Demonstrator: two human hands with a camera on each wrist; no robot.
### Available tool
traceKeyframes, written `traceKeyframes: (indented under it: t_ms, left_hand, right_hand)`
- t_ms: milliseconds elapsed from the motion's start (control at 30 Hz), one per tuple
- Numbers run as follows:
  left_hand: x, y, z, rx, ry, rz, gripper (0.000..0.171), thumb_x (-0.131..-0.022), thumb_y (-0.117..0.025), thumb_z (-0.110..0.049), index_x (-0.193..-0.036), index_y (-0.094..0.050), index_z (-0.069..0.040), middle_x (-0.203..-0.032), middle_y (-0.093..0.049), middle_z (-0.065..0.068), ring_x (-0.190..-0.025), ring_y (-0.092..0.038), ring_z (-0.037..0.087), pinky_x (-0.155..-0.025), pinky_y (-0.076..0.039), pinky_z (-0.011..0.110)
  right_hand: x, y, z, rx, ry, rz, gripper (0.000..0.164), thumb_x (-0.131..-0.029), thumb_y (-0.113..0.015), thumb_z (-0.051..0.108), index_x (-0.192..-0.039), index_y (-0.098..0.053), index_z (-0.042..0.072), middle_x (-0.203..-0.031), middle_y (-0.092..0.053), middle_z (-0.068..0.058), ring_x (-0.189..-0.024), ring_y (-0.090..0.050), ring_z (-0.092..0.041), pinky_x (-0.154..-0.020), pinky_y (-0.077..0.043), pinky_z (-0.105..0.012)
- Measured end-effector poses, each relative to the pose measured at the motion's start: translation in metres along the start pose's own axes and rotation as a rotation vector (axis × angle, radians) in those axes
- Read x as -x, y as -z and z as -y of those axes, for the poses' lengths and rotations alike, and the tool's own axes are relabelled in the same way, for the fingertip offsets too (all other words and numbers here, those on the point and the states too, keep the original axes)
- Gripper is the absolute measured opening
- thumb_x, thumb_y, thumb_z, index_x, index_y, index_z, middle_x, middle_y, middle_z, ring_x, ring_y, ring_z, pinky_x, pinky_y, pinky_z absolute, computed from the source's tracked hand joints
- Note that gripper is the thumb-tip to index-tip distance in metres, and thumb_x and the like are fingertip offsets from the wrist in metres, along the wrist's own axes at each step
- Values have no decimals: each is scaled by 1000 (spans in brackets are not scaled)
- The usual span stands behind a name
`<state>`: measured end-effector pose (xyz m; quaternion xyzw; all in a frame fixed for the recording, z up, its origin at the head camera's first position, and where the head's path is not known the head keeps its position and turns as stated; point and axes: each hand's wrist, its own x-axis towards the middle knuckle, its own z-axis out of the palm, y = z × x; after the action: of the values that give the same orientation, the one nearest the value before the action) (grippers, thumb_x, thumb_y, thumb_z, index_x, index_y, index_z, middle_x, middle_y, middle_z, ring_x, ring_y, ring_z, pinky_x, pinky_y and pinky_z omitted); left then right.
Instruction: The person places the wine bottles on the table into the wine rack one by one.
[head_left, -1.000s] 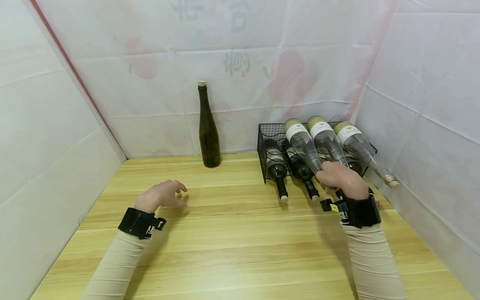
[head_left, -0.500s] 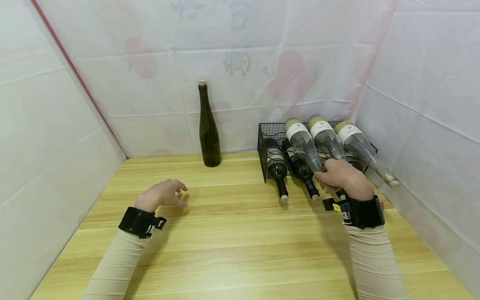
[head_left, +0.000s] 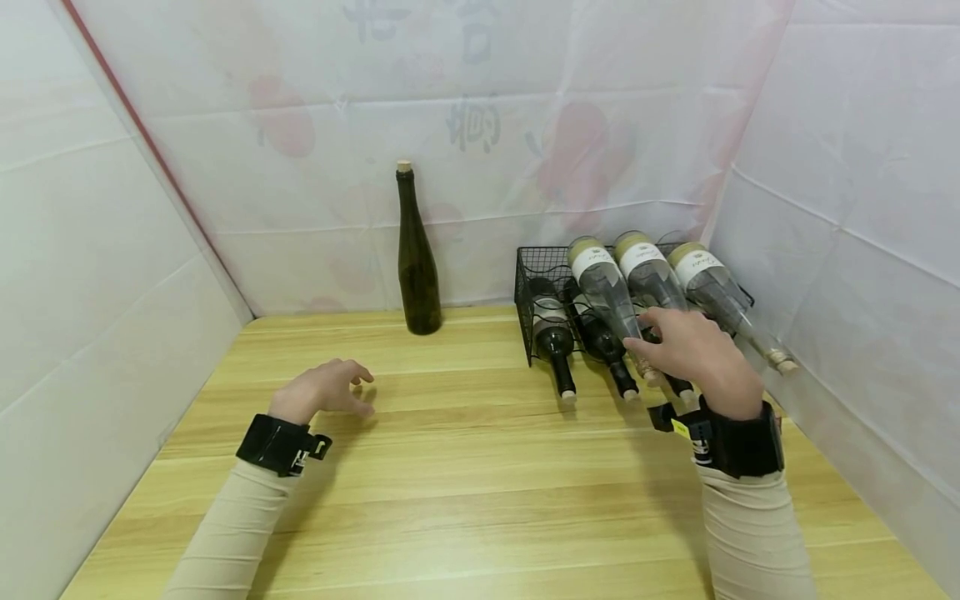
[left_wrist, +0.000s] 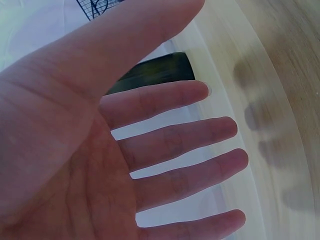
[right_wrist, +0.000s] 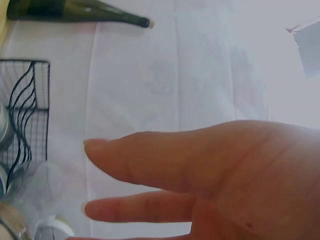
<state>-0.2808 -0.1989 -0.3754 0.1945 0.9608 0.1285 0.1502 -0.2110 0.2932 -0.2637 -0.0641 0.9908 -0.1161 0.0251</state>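
Observation:
My right hand (head_left: pixel 701 358) is just right of the neck of the leftmost clear bottle (head_left: pixel 600 279), with thumb and fingers apart. Nothing lies between them in the right wrist view. That bottle lies on the top tier of a black wire rack (head_left: pixel 522 304), its corked neck pointing toward me and down. Beside it lie the middle clear bottle (head_left: pixel 647 267), its neck hidden by the hand, and the right clear bottle (head_left: pixel 708 279). Dark bottles (head_left: pixel 555 340) lie on the lower tier. Over the left of the table hovers my left hand (head_left: pixel 322 390), fingers spread and holding nothing.
A corked green bottle (head_left: pixel 418 275) stands upright near the back edge of the wooden table (head_left: pixel 450 467). White sheeting (head_left: pixel 480 192) hangs behind the table and along both sides. The rack is close to the right corner.
My right hand has come off the neck of the leftmost clear bottle and drawn a little to the right, its fingers opening. That bottle's cork now shows. My left hand stays put.

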Motion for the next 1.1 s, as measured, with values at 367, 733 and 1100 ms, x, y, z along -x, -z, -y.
traceKeyframes:
  t_ms: [367,733,1100]
  left_hand:
    - [-9,3,7,2,-28,-60,66,-84,-79,-36,-137,-58,-2,-136,-58,25,-126,-50,47,-101,-45,60]
    - [-47,6,14,98,-170,-287,68,-89,-74,-29,-143,-48,5,-141,-53,28,-127,-52,46,-106,-43,58]
    - [-111,9,21,364,-37,-303,81,-91,-73,-29,-150,-33,9,-150,-40,31,-133,-44,49,-109,-40,58]
  right_hand:
    - [4,-9,28,-47,173,-100,41,-99,-62,29,-134,-58,8,-118,-66,-17,-104,-63,-33,-88,-51,-47]
    - [-9,-38,59,-21,386,94,41,-96,-66,29,-132,-61,11,-116,-68,-7,-98,-65,-23,-84,-52,-38]
    - [-15,-50,89,-27,399,278,46,-98,-64,28,-140,-55,12,-112,-65,-1,-89,-61,-17,-85,-49,-35]
